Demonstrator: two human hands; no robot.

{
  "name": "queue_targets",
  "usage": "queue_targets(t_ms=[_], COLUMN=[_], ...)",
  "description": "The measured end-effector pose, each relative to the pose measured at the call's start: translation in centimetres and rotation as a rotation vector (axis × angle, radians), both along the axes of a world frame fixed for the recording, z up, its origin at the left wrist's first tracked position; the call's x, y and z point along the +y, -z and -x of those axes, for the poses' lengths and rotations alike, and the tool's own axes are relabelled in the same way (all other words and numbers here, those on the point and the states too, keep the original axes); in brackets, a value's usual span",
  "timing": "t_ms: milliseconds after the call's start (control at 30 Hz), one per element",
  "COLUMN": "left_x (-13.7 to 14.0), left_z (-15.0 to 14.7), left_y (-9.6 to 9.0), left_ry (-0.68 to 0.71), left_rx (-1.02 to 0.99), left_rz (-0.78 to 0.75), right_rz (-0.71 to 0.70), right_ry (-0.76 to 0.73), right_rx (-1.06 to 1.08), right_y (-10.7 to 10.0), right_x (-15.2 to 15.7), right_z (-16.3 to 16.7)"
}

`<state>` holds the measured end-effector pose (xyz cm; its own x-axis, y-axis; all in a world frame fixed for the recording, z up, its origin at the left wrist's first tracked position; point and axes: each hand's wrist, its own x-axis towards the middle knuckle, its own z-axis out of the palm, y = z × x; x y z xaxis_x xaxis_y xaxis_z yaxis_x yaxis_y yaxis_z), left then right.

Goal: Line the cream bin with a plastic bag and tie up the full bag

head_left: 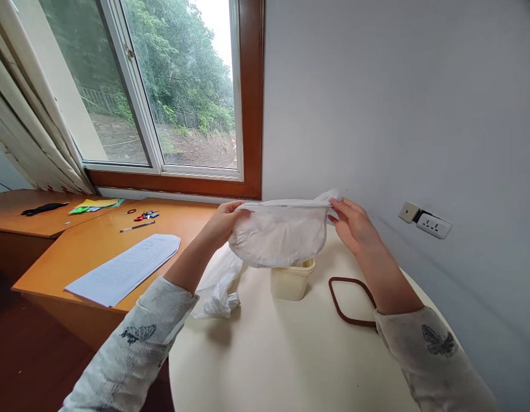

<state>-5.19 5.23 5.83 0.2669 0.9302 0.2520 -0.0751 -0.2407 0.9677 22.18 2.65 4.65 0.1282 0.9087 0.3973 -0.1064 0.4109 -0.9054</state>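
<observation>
A thin white plastic bag [282, 234] is stretched between my two hands above the table. My left hand [224, 223] is closed on its upper left edge. At the upper right corner, my right hand [351, 223] pinches the bag's rim between thumb and fingers. Below the bag stands a small cream-coloured bin [291, 283], its top partly hidden by the plastic. A brown rounded-square ring [353, 321] lies flat to the right of the bin, partly covered by my right forearm. More crumpled white plastic bags [222, 294] lie to the left of the bin.
The round cream table [265, 366] stands against the wall. At its left is an orange-brown desk [93, 252] bearing sheets of paper [127, 266], a pen [137, 226], keys [147, 216] and coloured papers [95, 205]. A wall socket [434, 225] is at right.
</observation>
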Motion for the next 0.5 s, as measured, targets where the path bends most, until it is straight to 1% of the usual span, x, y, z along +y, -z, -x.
queue_targets(t_ms=[100,167,267,400,500], left_x=[0.4,0.6,0.4,-0.6,-1.7], left_z=[-0.3,-0.9,-2.0,-2.7,-2.6], left_y=[0.3,0.6,1.0,1.4,1.7], left_ry=[-0.008,-0.020,-0.008,0.045,0.108], left_rx=[-0.181,-0.242,-0.247,-0.233,-0.263], left_rz=[0.076,0.121,0.185,0.282,0.382], right_rz=[-0.015,-0.017,-0.035,-0.101,-0.080], right_ry=[-0.016,-0.017,0.013,0.047,0.057], right_rx=[-0.007,-0.043,-0.076,-0.143,-0.217], right_y=[0.4,0.6,0.7,0.6,0.6], right_x=[0.3,0.4,0.5,0.2,0.0], right_z=[-0.6,-0.8,-0.9,-1.0,-0.7])
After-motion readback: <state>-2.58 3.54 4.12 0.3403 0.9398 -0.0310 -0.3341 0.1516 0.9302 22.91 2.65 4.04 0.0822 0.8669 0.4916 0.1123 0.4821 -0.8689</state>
